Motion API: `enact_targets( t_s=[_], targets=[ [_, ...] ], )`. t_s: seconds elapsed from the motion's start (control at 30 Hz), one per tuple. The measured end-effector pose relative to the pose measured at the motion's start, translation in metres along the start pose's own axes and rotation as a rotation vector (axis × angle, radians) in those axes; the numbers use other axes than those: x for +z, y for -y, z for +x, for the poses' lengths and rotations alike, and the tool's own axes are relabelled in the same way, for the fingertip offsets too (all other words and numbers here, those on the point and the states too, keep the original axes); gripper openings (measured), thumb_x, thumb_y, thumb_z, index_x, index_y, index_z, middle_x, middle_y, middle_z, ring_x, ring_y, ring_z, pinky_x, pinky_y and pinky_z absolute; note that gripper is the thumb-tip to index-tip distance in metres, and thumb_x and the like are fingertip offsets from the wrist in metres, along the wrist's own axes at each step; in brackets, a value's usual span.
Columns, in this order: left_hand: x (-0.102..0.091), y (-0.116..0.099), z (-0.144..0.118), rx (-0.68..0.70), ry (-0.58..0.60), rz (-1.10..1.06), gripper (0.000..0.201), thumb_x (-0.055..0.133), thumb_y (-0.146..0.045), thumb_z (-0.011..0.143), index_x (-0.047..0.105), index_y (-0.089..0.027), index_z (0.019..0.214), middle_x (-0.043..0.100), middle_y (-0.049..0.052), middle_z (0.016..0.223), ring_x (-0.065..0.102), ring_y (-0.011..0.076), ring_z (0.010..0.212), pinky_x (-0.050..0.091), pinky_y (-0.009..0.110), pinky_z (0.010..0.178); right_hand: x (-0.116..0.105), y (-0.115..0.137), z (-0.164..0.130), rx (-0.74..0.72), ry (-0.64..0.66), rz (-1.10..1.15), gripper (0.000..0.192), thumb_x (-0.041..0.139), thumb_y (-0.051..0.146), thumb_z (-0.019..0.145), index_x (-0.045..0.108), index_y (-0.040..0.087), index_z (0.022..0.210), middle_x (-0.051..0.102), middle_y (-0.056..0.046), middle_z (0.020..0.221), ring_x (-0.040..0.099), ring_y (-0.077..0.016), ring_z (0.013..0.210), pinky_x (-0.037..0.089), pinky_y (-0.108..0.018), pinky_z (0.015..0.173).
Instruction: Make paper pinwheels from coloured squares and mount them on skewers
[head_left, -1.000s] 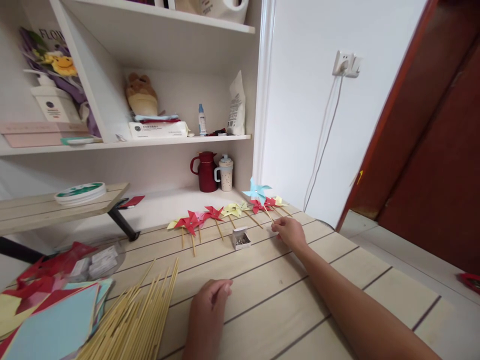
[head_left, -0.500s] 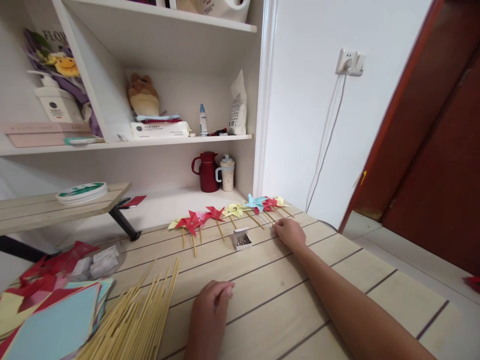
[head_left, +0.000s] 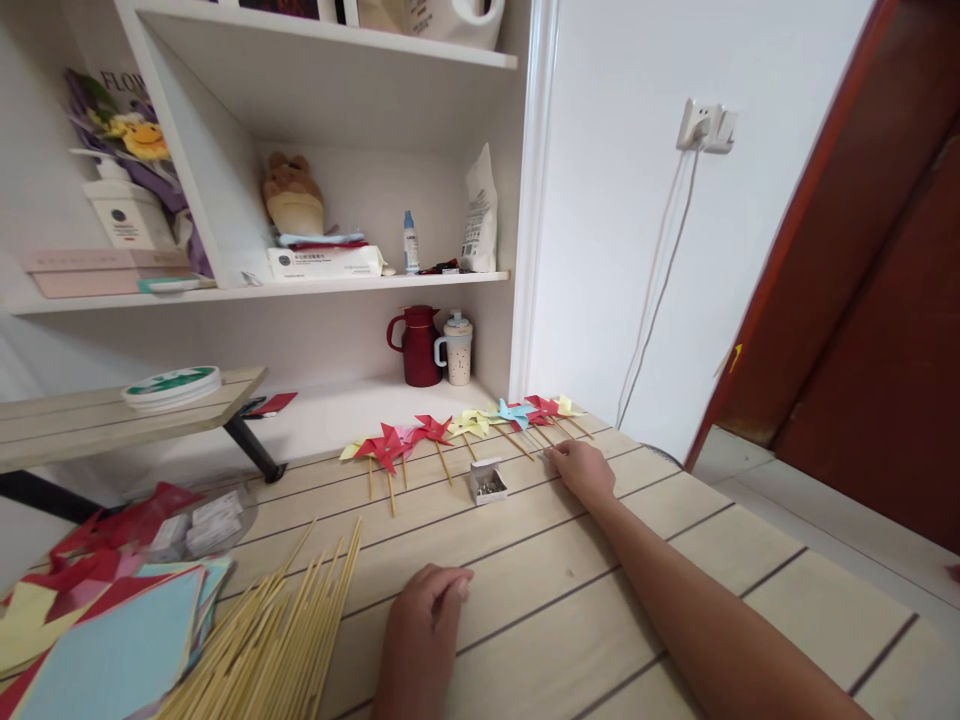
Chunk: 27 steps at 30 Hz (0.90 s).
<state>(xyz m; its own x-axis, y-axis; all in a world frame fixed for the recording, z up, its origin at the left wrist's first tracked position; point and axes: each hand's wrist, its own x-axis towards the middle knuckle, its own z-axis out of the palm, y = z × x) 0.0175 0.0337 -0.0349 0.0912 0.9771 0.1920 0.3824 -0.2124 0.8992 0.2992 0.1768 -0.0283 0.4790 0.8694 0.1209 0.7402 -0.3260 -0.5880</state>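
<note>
Both hands lie on the desk (head_left: pixel 525 560): the right hand (head_left: pixel 589 470) is stretched out to the far end of the pinwheel row (head_left: pixel 457 430), palm down, fingers loosely curled at the stick ends by the blue pinwheel (head_left: pixel 516 412), and whether it pinches a stick cannot be told; the left hand (head_left: pixel 427 610) rests near the front edge in a loose fist, holding nothing that shows. A second ago the blue pinwheel stood up above the row under that right hand; half a second ago it was tipping; now it lies flat among the red and yellow ones, its stick pointing back toward the hand. To my eye that means this pinwheel has been added to the finished line and the hand is about done with it. A small open box of pins (head_left: pixel 487 482) sits just in front of the row, between the two hands. Bamboo sticks (head_left: pixel 285 630) fan out at lower left beside coloured paper squares (head_left: pixel 112 650), both cut off by the frame edge. The right fingertips are hidden by the hand's own back, and the pins are too small to make out singly.
</note>
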Motion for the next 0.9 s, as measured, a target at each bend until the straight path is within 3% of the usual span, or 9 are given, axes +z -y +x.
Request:
enact_targets(
  t_s=[0.13,0.37,0.63,0.77,0.9],
  targets=[
    [0.001,0.002,0.001,0.007,0.003,0.005,0.031,0.051,-0.037,0.085,0.075,-0.018,0.088,0.073,0.009,0.089,0.066,0.0250,0.087,0.049,0.036,0.081,-0.001,-0.001,0.000,-0.011,0.002,0.021,0.043,0.046,0.050,0.091,0.072,0.022,0.072,0.074,-0.008,0.074,0.068,-0.0226,0.076,0.042,-0.028,0.060],
    [0.001,0.005,-0.001,-0.001,-0.008,0.002,0.029,0.052,-0.036,0.085,0.075,-0.019,0.086,0.074,0.010,0.093,0.066,0.0255,0.091,0.049,0.037,0.084,-0.007,-0.006,-0.002,-0.030,0.013,0.069,0.049,0.032,0.049,0.096,0.072,0.021,0.091,0.075,-0.005,0.070,0.067,-0.0168,0.060,0.043,-0.026,0.058],
    [0.000,0.003,0.000,0.001,0.001,0.019,0.029,0.051,-0.035,0.085,0.075,-0.019,0.089,0.074,0.010,0.094,0.068,0.0254,0.088,0.050,0.038,0.083,-0.005,-0.001,-0.010,-0.084,0.028,-0.071,0.021,0.063,0.042,0.078,0.073,0.025,0.086,0.075,-0.004,0.092,0.068,-0.0228,0.085,0.040,-0.025,0.059],
    [0.001,0.004,0.000,0.016,0.007,0.031,0.028,0.051,-0.034,0.084,0.075,-0.019,0.088,0.074,0.010,0.093,0.067,0.0254,0.090,0.050,0.037,0.084,-0.004,0.003,-0.015,-0.121,0.063,-0.155,0.016,0.064,0.037,0.078,0.074,0.026,0.084,0.075,-0.005,0.094,0.067,-0.0243,0.090,0.042,-0.027,0.063],
    [0.001,0.005,0.000,0.029,0.006,0.036,0.027,0.051,-0.033,0.085,0.075,-0.020,0.087,0.074,0.009,0.093,0.067,0.0251,0.092,0.050,0.037,0.085,-0.004,0.006,-0.018,-0.138,0.082,-0.223,0.024,0.056,0.036,0.085,0.075,0.028,0.098,0.074,-0.007,0.104,0.066,-0.0254,0.098,0.045,-0.029,0.071]
  ],
)
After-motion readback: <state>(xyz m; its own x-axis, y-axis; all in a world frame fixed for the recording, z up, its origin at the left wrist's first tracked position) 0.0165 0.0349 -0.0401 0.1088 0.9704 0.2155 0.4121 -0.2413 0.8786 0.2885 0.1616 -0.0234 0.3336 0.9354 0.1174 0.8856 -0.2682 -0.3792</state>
